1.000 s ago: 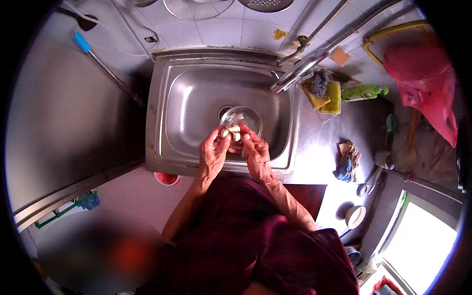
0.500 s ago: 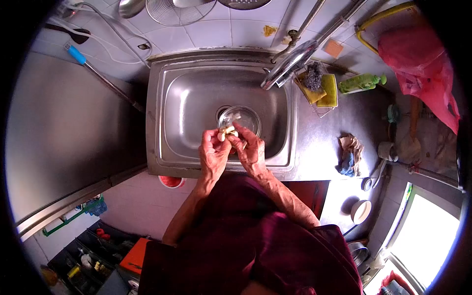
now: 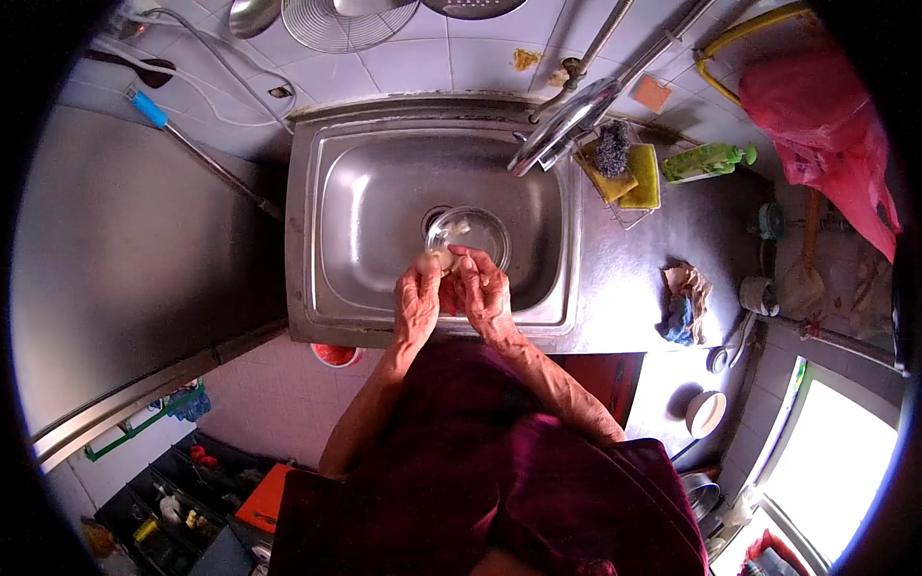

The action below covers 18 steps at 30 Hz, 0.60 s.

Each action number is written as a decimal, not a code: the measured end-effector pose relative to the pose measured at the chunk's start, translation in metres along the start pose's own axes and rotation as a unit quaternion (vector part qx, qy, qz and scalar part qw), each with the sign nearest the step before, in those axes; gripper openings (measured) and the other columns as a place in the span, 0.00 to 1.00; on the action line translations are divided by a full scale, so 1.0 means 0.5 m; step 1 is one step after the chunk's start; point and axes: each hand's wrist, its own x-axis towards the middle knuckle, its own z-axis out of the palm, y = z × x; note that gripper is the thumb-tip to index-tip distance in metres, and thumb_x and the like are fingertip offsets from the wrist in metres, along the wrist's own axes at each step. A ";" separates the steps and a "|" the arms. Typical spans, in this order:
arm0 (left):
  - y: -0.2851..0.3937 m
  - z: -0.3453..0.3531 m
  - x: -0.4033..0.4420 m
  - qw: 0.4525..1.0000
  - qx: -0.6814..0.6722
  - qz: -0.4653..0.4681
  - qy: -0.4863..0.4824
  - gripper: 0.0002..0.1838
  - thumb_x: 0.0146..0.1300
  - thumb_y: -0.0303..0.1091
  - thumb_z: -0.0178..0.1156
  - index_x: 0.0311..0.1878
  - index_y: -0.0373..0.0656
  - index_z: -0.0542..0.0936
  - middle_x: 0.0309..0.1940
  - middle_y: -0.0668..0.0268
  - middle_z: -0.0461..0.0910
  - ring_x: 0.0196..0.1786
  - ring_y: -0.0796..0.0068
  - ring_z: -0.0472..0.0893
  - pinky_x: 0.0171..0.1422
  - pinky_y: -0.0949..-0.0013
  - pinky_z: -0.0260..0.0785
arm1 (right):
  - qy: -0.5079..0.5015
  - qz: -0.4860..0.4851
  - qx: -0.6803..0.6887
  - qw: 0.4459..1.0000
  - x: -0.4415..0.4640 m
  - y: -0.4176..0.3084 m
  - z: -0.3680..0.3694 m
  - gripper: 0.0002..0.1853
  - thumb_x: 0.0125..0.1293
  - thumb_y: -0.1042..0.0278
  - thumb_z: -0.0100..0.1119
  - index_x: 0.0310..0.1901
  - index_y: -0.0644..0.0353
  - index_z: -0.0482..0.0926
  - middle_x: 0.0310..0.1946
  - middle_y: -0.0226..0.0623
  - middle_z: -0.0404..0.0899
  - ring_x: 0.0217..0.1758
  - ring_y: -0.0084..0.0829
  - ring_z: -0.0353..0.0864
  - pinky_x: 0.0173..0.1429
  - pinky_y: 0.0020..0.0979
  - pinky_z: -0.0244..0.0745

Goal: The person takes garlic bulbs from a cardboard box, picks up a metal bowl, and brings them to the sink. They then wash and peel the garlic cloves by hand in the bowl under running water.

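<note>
Low over the near side of the sink [image 3: 375, 221], my left hand [image 3: 417, 305] and my right hand [image 3: 487, 300] almost meet at the fingertips. Both are closed in a pinch. Between them is a small pale, whitish piece of food [image 3: 446, 258], blurred and partly covered by fingers, so its exact kind does not show. Just beyond the fingers a clear glass bowl [image 3: 503, 240] stands on the sink floor, overlapping the drain [image 3: 434, 217]. A few pale bits [image 3: 458, 229] lie in the bowl.
The faucet [image 3: 567, 125] reaches over the sink's back right corner. Beside it a wire rack holds sponges [image 3: 639, 178] and a scourer [image 3: 613, 149]. A green bottle [image 3: 706, 163] and a crumpled cloth [image 3: 684, 302] are on the right counter. A blue-tipped rod [image 3: 206, 154] leans at left.
My fingers have shifted slightly, and the pale piece, plainly visible before, is now more covered and blurred. More pale bits show in the bowl.
</note>
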 end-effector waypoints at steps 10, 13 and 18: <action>-0.063 -0.047 -0.030 0.988 0.015 -0.067 -0.139 0.14 0.76 0.37 0.53 0.55 0.37 0.71 0.25 0.64 0.75 0.22 0.77 0.76 0.25 0.70 0.68 | -0.073 0.152 0.089 0.982 -0.031 0.106 -0.011 0.20 0.72 0.55 0.60 0.49 0.67 0.74 0.33 0.37 0.81 0.33 0.25 0.77 0.40 0.30 0.73; -0.051 -0.059 -0.034 0.979 0.068 -0.046 -0.186 0.12 0.77 0.36 0.51 0.56 0.39 0.70 0.23 0.66 0.73 0.21 0.77 0.74 0.24 0.68 0.68 | -0.062 0.189 -0.020 0.980 -0.032 0.120 -0.024 0.20 0.72 0.54 0.61 0.49 0.66 0.74 0.30 0.37 0.80 0.32 0.24 0.75 0.39 0.30 0.72; -0.076 -0.035 -0.042 0.981 0.117 0.012 -0.156 0.10 0.77 0.33 0.49 0.55 0.40 0.70 0.36 0.51 0.81 0.37 0.52 0.83 0.39 0.58 0.74 | -0.033 0.149 -0.036 0.988 -0.047 0.093 -0.001 0.16 0.73 0.53 0.59 0.43 0.60 0.74 0.19 0.29 0.70 0.23 0.20 0.68 0.28 0.28 0.65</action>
